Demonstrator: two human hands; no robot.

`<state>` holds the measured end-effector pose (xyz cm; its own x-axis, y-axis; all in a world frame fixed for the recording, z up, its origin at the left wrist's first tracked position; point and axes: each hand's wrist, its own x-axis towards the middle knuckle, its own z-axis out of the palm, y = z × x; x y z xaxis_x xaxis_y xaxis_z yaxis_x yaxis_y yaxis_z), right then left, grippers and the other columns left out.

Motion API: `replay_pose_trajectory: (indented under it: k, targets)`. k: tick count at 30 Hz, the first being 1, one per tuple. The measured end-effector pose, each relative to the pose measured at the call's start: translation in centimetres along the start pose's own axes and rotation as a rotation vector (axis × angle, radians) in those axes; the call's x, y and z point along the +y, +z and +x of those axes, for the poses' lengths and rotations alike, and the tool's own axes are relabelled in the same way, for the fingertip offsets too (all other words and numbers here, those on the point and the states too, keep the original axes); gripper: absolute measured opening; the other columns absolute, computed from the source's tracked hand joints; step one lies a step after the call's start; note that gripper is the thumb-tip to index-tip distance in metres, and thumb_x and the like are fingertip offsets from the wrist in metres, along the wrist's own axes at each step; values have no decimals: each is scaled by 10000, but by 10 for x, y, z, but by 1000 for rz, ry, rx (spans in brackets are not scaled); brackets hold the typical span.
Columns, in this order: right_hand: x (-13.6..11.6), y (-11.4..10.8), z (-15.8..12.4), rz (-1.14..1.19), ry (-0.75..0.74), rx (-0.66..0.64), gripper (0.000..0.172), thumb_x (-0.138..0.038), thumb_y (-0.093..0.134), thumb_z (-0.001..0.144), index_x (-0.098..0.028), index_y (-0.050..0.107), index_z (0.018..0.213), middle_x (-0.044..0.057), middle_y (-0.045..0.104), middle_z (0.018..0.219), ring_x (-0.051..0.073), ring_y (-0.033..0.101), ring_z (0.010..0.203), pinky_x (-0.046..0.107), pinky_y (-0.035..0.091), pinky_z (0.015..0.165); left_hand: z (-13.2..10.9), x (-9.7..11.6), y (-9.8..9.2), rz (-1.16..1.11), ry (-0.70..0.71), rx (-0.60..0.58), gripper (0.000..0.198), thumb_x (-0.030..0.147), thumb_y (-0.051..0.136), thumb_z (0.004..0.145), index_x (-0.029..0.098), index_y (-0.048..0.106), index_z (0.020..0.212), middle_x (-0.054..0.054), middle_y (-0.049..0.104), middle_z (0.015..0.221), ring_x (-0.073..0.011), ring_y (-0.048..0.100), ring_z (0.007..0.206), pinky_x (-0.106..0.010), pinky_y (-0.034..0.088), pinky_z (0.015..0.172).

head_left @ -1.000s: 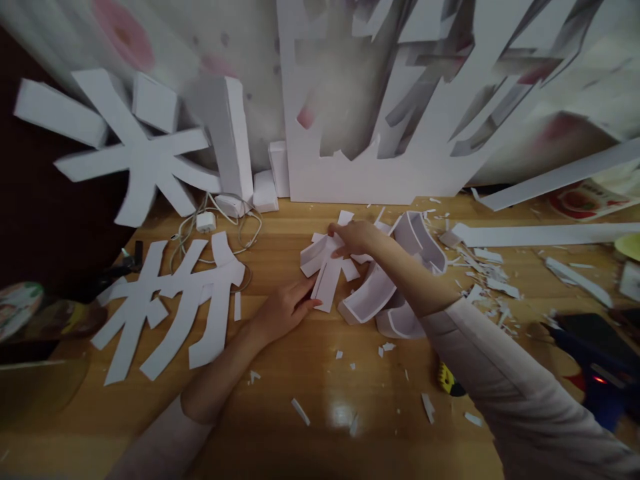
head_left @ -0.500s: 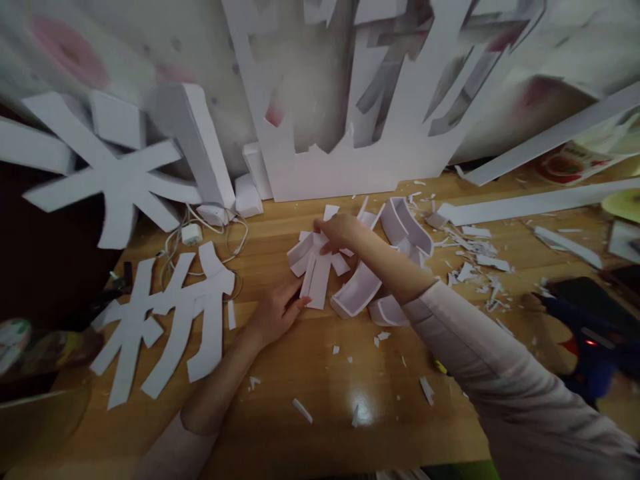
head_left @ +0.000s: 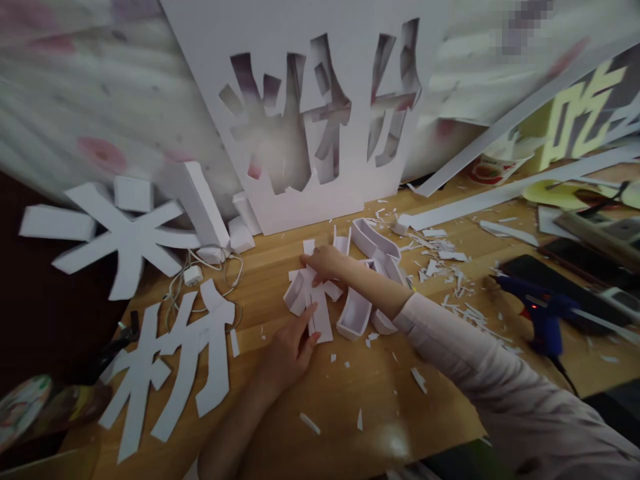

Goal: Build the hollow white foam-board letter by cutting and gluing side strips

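A white foam-board character piece (head_left: pixel 321 320) with thin upright side strips lies on the wooden table in front of me. My right hand (head_left: pixel 327 263) reaches over its upper part, with bent fingers gripping around its crossing strokes. My left hand (head_left: pixel 287 350) is at its lower left, index finger and thumb stretched apart and touching the long lower stroke. The palm side and some fingertips of my right hand are hidden. Just right of the piece stands a second white character part (head_left: pixel 356 313) with raised walls, partly covered by my right forearm.
Flat white cut-out character (head_left: pixel 187 363) and thick star-shaped character (head_left: pixel 131 233) stand left, near a white cable (head_left: pixel 173 287). A cut-out board (head_left: pixel 305 210) leans behind. Foam scraps (head_left: pixel 463 257), long strips (head_left: pixel 465 208) and a blue glue gun (head_left: pixel 545 313) lie right.
The view has shifted, showing more of the board and right side. My left index finger has moved forward onto the piece's lower stroke. My right hand stays on its upper part.
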<state>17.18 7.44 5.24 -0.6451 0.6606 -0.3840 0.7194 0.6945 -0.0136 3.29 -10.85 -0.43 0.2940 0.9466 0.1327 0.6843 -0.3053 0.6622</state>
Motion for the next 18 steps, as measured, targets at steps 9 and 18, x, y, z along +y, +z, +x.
replay_pose_trajectory:
  k: [9,18]
  targets:
    - [-23,7,-26,17,-125,46,587,-377,769,798,-132,535,1277,110,638,1129,245,625,1036,405,512,881,-31,30,20,-35,-50,-97,360,344,469,936,145,541,1228,-104,681,1012,-219,649,879,-358,543,814]
    - [-42,13,-191,354,-45,724,235,-292,429,1021,-173,607,1118,74,638,1052,165,606,980,307,499,849,-35,22,37,-69,11,38,294,372,513,940,199,559,1173,-76,674,1109,-204,644,1007,-334,530,900]
